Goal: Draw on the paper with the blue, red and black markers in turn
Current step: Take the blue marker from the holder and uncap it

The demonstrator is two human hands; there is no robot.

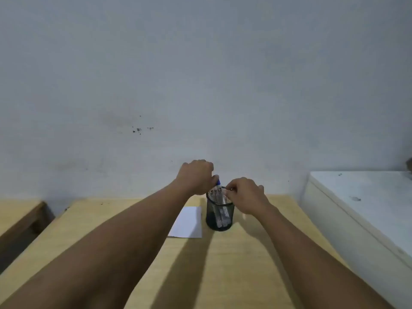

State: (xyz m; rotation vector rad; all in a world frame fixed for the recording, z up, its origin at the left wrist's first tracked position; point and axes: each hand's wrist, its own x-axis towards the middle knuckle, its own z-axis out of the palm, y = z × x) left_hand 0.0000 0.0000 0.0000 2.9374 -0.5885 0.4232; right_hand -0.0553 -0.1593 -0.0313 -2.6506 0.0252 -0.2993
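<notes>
A black mesh pen holder (219,216) stands on the wooden table (234,264) and holds several markers with white barrels. My left hand (195,176) reaches over the holder from the left, its fingers closed on the blue marker (218,183), whose blue cap shows just above the rim. My right hand (245,197) grips the holder's rim on the right side. A white sheet of paper (188,223) lies flat on the table just left of the holder. The colours of the other markers are hidden.
A white cabinet (361,210) stands at the right, beside the table. Another wooden surface (17,212) sits at the far left with a gap between. A grey wall (200,85) rises right behind the table.
</notes>
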